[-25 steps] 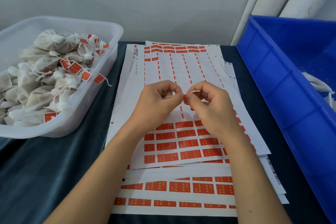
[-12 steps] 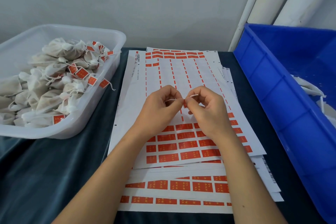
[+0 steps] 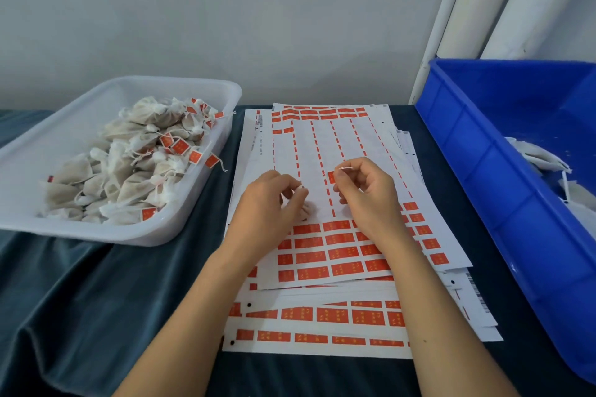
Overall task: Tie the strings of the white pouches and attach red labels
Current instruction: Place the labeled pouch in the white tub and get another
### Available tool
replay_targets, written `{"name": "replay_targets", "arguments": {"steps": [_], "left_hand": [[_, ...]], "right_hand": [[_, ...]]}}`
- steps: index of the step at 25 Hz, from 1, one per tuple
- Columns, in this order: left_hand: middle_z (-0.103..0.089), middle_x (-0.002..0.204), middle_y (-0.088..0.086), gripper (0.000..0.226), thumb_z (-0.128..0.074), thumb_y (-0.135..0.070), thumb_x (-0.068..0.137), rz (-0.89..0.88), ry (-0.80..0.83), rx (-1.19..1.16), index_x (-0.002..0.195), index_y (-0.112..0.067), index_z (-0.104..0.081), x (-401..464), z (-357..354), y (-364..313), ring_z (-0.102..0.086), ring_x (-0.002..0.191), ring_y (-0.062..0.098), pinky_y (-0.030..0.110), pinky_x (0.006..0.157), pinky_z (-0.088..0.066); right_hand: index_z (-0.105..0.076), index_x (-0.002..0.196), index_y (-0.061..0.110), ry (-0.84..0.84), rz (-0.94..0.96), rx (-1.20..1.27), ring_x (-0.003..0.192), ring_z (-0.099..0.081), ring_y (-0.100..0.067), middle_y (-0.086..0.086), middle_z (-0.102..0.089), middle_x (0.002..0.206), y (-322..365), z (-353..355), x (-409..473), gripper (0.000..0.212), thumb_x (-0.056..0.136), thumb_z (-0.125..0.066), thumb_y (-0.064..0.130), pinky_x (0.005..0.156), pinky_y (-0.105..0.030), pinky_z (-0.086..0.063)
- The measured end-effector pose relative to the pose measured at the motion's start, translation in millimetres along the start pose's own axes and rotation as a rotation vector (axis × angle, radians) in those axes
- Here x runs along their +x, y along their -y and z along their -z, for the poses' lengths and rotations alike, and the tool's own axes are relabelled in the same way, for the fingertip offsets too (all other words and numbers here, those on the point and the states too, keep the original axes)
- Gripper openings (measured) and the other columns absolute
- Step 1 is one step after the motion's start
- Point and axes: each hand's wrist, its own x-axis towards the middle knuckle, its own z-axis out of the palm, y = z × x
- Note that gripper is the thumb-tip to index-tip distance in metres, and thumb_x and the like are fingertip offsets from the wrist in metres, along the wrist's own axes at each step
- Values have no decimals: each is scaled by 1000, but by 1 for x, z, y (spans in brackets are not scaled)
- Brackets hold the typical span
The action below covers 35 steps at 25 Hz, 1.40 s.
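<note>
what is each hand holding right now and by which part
The right hand pinches a red label with a bit of white string at its fingertips. The left hand has curled fingers over a white pouch, but the grip is unclear.

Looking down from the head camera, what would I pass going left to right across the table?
White tray heaped with labelled white pouches → left hand → red label pinched with a string by the right hand → blue bin with unlabelled pouches. The hands hover above the stacked label sheets.
</note>
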Motion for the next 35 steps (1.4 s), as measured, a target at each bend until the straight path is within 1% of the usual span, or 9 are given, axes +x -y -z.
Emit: {"name": "replay_targets", "arguments": {"steps": [6, 11, 13, 16, 19, 27, 30, 32, 35], "left_hand": [[-67, 87, -17, 10, -68, -36, 99, -114, -289, -14, 97, -27, -72, 2, 67, -7, -64, 80, 1, 15, 69, -50], [-66, 85, -7, 11, -69, -29, 96, -150, -661, 50, 93, -19, -72, 33, 149, 5, -61, 72, 5, 9, 70, -42], [-63, 90, -5, 11, -68, -25, 96, -126, -714, 136, 98, -14, -72, 44, 172, 21, -58, 72, 7, 9, 71, -41], [-60, 90, -4, 15, -66, -25, 99, -6, -526, 264, 101, -11, -72, 51, 170, 53, -56, 77, 14, 15, 70, -41], [-62, 93, 0, 15, -62, -22, 99, -30, -325, 320, 100, -11, -72, 42, 147, 73, -57, 86, 19, 33, 78, -50], [-61, 93, 3, 35, -51, -27, 89, -92, -454, 477, 118, -15, -65, 29, 142, 33, -55, 90, 27, 41, 80, -43], [-56, 91, -1, 29, -52, -22, 88, -290, -515, 381, 113, -15, -63, 16, 107, -2, -46, 86, 19, 33, 75, -35], [-58, 96, -4, 26, -51, -22, 91, -399, -395, 232, 114, -19, -62, 6, 58, -21, -50, 89, 15, 32, 78, -42], [-63, 114, -8, 27, -48, -18, 100, -192, -142, -49, 122, -25, -62, 1, -13, -36, -57, 105, 9, 29, 90, -53]], "right_hand": [[-60, 109, 46, 237, 29, -211, 88, -67, 4, 23, -69, 94, -3, -9, -6, 10, 101, -56, 49, 74, -14, -52], [-60, 108, 50, 315, 76, -375, 84, -66, 3, 31, -65, 95, -8, -12, -8, 10, 99, -57, 52, 65, -8, -45], [-60, 105, 51, 328, 105, -422, 82, -65, 4, 33, -64, 94, -9, -14, -8, 7, 97, -59, 51, 62, -7, -43], [-61, 105, 50, 348, 97, -439, 85, -65, 3, 33, -64, 98, -10, -17, -7, 9, 96, -60, 51, 66, -9, -44], [-63, 109, 47, 357, 98, -438, 87, -64, 3, 32, -63, 100, -9, -17, -8, 15, 95, -60, 51, 68, -11, -45], [-62, 106, 48, 370, 57, -468, 89, -63, 3, 33, -62, 101, -6, -19, -7, 9, 98, -62, 47, 70, -9, -44], [-64, 105, 46, 391, 38, -448, 91, -64, 4, 31, -64, 100, -2, -21, -9, 6, 99, -61, 45, 74, -10, -45], [-64, 95, 44, 373, 30, -429, 85, -63, 4, 26, -67, 92, 1, -21, -9, 7, 100, -60, 40, 73, -11, -45], [-68, 85, 33, 322, -26, -320, 77, -68, 0, 13, -73, 81, 3, -19, -2, 16, 95, -58, 26, 68, -20, -53]]}}
